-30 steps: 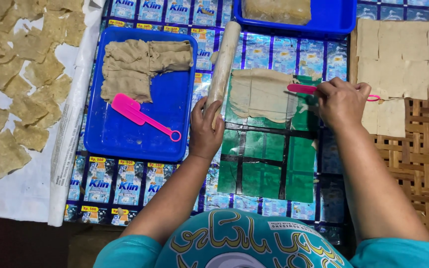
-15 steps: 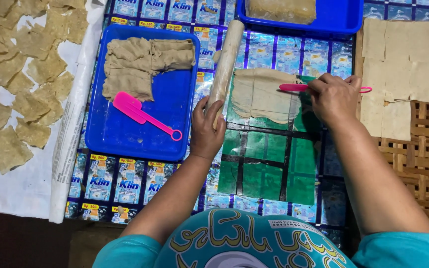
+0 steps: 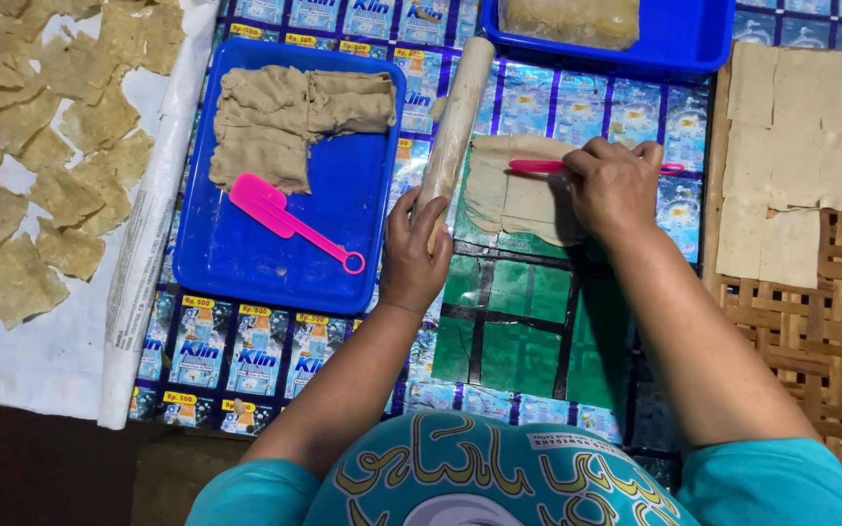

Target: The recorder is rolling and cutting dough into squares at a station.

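Beige dough sheet (image 3: 514, 190) lies on the glossy printed mat (image 3: 499, 321) under the right hand (image 3: 614, 185), which is clamped on a pink scraper (image 3: 538, 167).

Since half a second ago the right hand has slid leftward along the sheet, while the left hand (image 3: 416, 253) stays wrapped around the near end of the wooden rolling pin (image 3: 452, 122). Left of that hand sits a blue tray (image 3: 275, 268) with folded dough (image 3: 289, 122) and a second pink scraper (image 3: 289, 222); bare green mat lies open between the forearms. Right of the right hand, cut squares (image 3: 801, 146) cover a woven mat (image 3: 830, 341). Another blue tray (image 3: 679, 44) is cut off beyond the hands, and the scraper's blade hides under the fingers.
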